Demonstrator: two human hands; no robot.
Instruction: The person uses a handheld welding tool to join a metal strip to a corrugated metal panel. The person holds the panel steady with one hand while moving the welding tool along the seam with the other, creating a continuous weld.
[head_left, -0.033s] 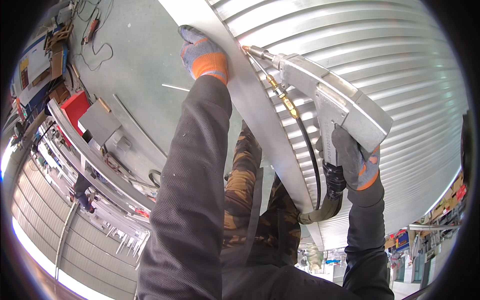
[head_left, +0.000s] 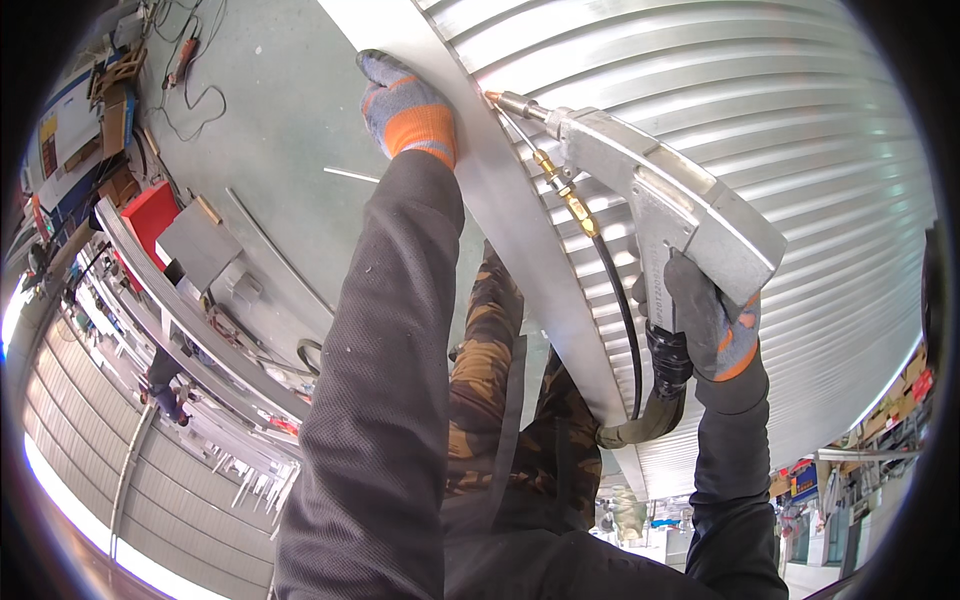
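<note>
My right hand, in a grey and orange glove, is wrapped round the handle of a silver handheld welding gun. Its copper-coloured tip points up and left, meeting the seam between a flat metal frame bar and a ribbed metal panel. A thin wire-feed tube with brass fittings runs beneath the gun to the tip, continuing as a black hose. At the bar's left edge, my left hand is closed on the bar in a matching glove; most of its fingers are hidden.
A thick sleeved cable hangs from the gun's handle. On the floor at left lie a thin metal strip and a cord. Curved metal frames and a red box stand farther left, where another person is visible.
</note>
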